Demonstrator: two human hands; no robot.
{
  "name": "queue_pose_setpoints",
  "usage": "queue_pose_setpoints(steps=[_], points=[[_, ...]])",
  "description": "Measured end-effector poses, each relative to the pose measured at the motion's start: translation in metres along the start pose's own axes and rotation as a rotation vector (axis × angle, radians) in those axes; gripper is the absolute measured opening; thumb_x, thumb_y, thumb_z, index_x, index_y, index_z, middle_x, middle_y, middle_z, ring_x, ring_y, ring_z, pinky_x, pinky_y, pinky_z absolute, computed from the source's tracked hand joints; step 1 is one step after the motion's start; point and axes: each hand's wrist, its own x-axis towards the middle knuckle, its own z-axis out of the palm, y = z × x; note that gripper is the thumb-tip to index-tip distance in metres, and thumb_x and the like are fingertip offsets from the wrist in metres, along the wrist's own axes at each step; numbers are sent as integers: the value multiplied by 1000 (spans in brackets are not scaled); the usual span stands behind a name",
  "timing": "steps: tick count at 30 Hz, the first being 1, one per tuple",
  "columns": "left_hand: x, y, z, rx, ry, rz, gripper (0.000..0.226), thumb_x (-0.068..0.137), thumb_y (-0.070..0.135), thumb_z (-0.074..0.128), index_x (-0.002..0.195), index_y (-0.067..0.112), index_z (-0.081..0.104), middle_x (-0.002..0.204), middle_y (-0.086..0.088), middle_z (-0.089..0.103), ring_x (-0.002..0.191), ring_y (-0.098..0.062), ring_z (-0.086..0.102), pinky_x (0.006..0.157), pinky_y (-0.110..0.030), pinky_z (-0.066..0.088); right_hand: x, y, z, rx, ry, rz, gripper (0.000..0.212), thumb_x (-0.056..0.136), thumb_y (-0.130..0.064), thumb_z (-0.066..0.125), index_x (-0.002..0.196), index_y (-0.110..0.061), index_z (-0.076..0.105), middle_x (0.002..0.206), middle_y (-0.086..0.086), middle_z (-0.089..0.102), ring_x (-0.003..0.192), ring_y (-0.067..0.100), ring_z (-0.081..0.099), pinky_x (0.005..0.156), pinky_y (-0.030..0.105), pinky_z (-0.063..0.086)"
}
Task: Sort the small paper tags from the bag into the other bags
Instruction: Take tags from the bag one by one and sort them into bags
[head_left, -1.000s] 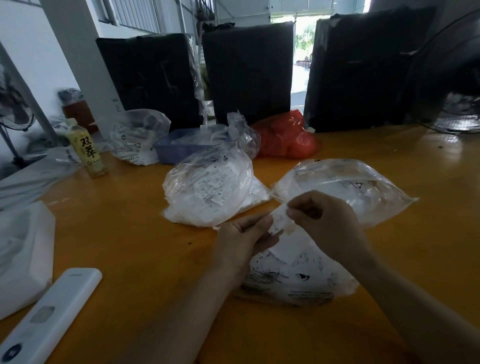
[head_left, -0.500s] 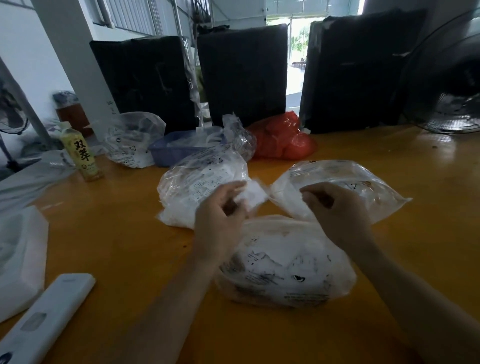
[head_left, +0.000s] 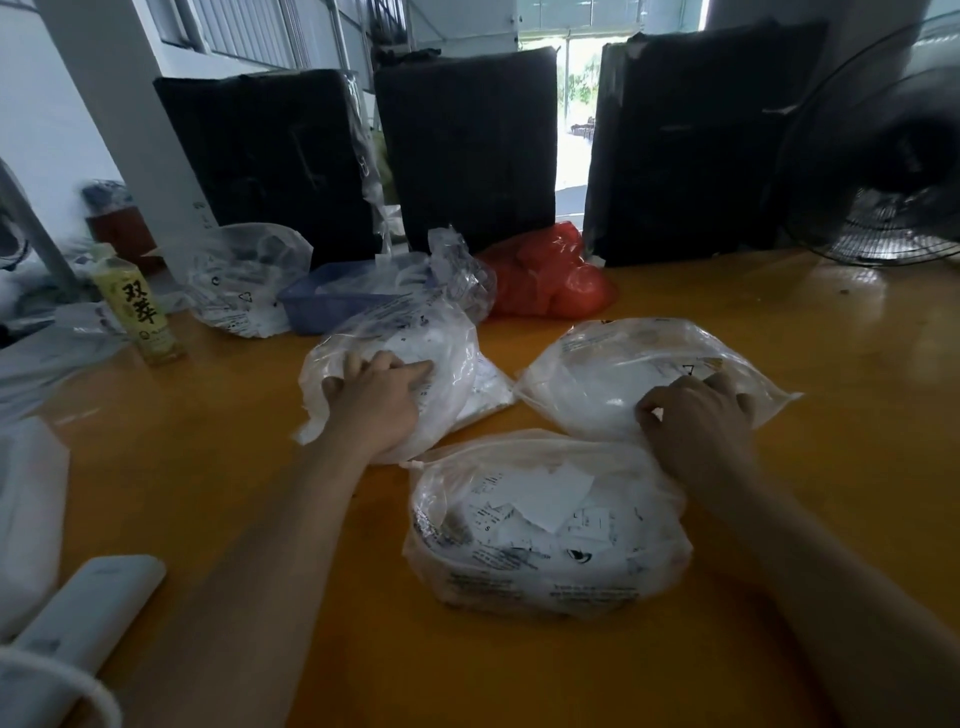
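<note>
Counting left to right on the yellow table (head_left: 779, 519): one white remote (head_left: 85, 616) lying at the near left edge, one yellow-labelled bottle (head_left: 139, 307) standing upright further back, one clear bag (head_left: 244, 280) behind it, one blue tray (head_left: 332, 304) just beside that bag, one red bag (head_left: 545, 278) right of the tray. Three black wrapped blocks are standing along the far edge, one fan (head_left: 883, 171) at the far right.

Three clear plastic bags are sitting in front of me. Left bag (head_left: 447, 374): holding a white mass of paper, with printed slips showing through the film. My left hand (head_left: 376, 395) is resting on its left side, fingers spread and only lightly bent over the plastic, nothing pinched that I can see. Near middle bag (head_left: 545, 535): lying closest to me, holding loose small paper tags (head_left: 550, 501), white with black print, piled up inside. It's touching both other bags. Right bag (head_left: 623, 374): lying flatter, holding a thinner white layer. My right hand (head_left: 698, 415) is sitting on its near right part, fingers curled down onto the film; can't tell whether they're pinching a tag or just pressing the plastic.
</note>
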Motion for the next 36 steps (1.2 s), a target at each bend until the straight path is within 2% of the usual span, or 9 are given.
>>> queue_pose_setpoints(steps=[5, 8, 13, 18, 23, 27, 30, 32, 36], points=[[-14, 8, -7, -230, 113, 33, 61, 103, 6, 37, 153, 40, 47, 158, -7, 47, 150, -32, 24, 119, -54, 17, 3, 0, -2, 258, 170, -24, 10, 95, -19, 66, 98, -14, 75, 102, 4, 75, 100, 27, 63, 100, 45, 43], [-28, 12, -11, -344, 259, 64, 64, 95, -4, 43, 148, 30, 56, 155, -5, 51, 149, -26, 30, 119, -46, 16, 3, 2, -6, 408, 214, -12, 7, 91, -19, 74, 92, -14, 77, 95, 2, 77, 83, 16, 61, 95, 45, 48], [-59, 31, -14, -457, 545, 205, 49, 87, -5, 47, 122, 19, 72, 131, 2, 68, 130, -25, 48, 106, -38, 30, 2, 6, -8, 360, 103, -5, 15, 88, -33, 78, 93, -20, 82, 99, -1, 79, 94, 21, 70, 87, 37, 47], [-88, 52, -5, -589, 604, 414, 40, 85, -5, 45, 106, 12, 75, 107, 0, 73, 109, -21, 59, 99, -35, 43, 3, 2, -18, 419, 229, -6, 15, 94, -26, 71, 98, -14, 78, 99, 0, 77, 87, 14, 64, 76, 26, 42], [-111, 61, 6, -978, 257, 278, 35, 102, 3, 49, 114, 24, 74, 110, 15, 70, 112, -1, 63, 95, -20, 50, -8, -11, -38, 917, 122, 54, 5, 88, -24, 76, 86, -26, 72, 76, -12, 72, 70, 3, 64, 60, 14, 44], [-113, 64, 13, -1330, -56, 99, 23, 103, 31, 55, 122, 30, 67, 114, 17, 73, 109, -4, 68, 97, -32, 58, -20, -26, -50, 1168, -81, -53, 7, 93, -18, 71, 99, -21, 73, 89, -2, 78, 74, 11, 68, 76, 34, 56], [-111, 68, 16, -1566, -252, 27, 67, 81, 62, 73, 135, 25, 60, 117, 10, 75, 111, -14, 72, 94, -40, 61, -30, -42, -52, 1201, -197, -128, 7, 94, -17, 69, 99, -19, 74, 89, 2, 78, 74, 16, 71, 73, 30, 57], [-113, 71, 16, -1630, -314, -8, 71, 77, 60, 82, 134, 21, 63, 117, 2, 77, 108, -21, 75, 87, -39, 63, -38, -55, -49, 1130, -214, -165, 5, 93, -19, 71, 94, -22, 74, 85, -1, 78, 73, 15, 72, 68, 28, 57], [-116, 74, 19, -1678, -236, -93, 24, 94, 26, 73, 116, 15, 75, 110, -8, 79, 96, -27, 78, 71, -27, 62, -44, -66, -42, 1051, -226, -152, 1, 92, -25, 74, 91, -25, 74, 81, -3, 78, 72, 15, 72, 73, 41, 61]])
